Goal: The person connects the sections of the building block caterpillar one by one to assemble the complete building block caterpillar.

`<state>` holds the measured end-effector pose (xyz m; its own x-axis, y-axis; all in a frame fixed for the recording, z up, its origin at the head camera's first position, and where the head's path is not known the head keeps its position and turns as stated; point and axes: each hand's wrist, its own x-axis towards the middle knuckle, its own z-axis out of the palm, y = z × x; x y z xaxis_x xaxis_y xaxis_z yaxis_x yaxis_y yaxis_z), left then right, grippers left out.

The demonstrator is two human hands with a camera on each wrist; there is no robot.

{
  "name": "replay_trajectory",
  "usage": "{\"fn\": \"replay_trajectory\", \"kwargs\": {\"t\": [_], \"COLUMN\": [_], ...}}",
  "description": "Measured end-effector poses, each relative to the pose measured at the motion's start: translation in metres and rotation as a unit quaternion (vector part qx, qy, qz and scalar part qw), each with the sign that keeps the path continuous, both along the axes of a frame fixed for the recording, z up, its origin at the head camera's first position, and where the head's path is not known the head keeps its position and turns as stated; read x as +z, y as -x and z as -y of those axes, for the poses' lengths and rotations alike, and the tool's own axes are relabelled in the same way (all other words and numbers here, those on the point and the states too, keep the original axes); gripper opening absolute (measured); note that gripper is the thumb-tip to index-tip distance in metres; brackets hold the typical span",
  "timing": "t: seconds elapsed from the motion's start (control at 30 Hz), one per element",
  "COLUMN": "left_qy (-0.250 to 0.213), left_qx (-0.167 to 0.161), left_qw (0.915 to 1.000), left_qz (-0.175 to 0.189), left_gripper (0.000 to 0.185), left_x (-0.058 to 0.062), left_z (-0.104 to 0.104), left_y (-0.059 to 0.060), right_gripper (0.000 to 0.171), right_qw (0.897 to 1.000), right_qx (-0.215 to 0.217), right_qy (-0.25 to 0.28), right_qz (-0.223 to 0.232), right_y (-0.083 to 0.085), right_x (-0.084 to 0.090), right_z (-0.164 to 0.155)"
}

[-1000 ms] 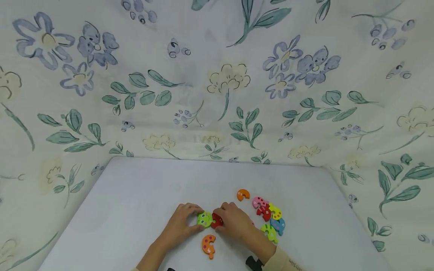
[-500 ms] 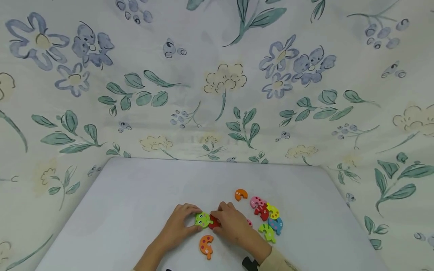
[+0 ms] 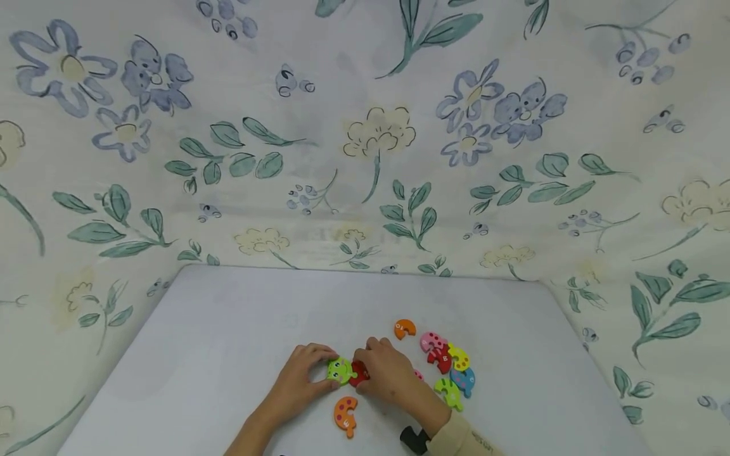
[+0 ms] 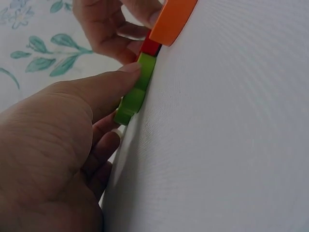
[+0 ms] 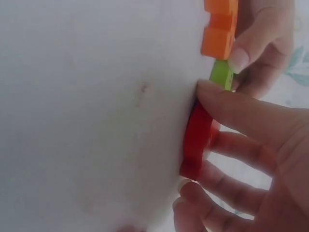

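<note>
On the white table [image 3: 228, 342] my left hand [image 3: 300, 377] pinches a green frog-face puzzle piece [image 3: 340, 370], seen edge-on as the green piece [image 4: 136, 89] under my thumb. My right hand [image 3: 383, 373] grips a red puzzle piece [image 3: 359, 373] pressed against the green one; in the right wrist view the red piece [image 5: 197, 143] lies flat under my fingers beside the green piece [image 5: 221, 75]. An orange spotted piece [image 3: 345, 415] lies just in front of both hands.
Several loose coloured pieces lie to the right: an orange one [image 3: 404, 328], pink [image 3: 431, 341], red [image 3: 441, 358], yellow [image 3: 459, 357], blue [image 3: 464, 380] and green [image 3: 450, 392]. A floral cloth [image 3: 376, 139] rises behind and beside the table.
Both hands have stayed on the green and red pieces. The red piece has slid a little closer against the green one.
</note>
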<state>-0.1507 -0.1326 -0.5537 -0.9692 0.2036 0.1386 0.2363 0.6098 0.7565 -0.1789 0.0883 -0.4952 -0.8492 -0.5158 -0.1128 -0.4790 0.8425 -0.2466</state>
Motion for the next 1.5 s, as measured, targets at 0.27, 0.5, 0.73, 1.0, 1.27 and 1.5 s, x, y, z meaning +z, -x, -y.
{"fn": "replay_trajectory", "kwargs": {"t": [0.27,0.5,0.73,1.0,1.27,1.5], "left_qy": [0.007,-0.001,-0.005,0.001,0.002,0.002], "left_qx": [-0.010,-0.008,0.008,0.012,0.005,0.013], "left_qw": [0.9999,1.0000,0.9999,0.9996,0.9997,0.9994], "left_qz": [-0.002,0.005,0.008,0.027,0.025,0.031], "left_gripper": [0.047,0.046,0.044,0.043,0.043,0.045], "left_x": [0.000,-0.001,-0.001,-0.005,-0.005,-0.004], "left_z": [0.002,0.001,-0.001,0.000,-0.001,0.000], "left_y": [0.003,0.006,0.009,0.005,0.002,0.005], "right_gripper": [0.044,0.063,0.047,0.041,0.045,0.049], "right_qw": [0.999,0.998,0.992,0.985,0.990,0.995], "right_qx": [-0.017,-0.037,-0.041,-0.081,-0.046,-0.028], "right_qy": [0.031,0.057,0.120,0.144,0.110,0.089], "right_qz": [0.005,0.008,0.003,0.050,0.072,0.041], "right_y": [-0.001,-0.007,-0.007,-0.007,-0.019,-0.020], "right_x": [-0.004,-0.009,0.009,0.016,0.002,-0.005], "right_z": [-0.004,-0.012,-0.048,-0.099,-0.109,-0.102]}}
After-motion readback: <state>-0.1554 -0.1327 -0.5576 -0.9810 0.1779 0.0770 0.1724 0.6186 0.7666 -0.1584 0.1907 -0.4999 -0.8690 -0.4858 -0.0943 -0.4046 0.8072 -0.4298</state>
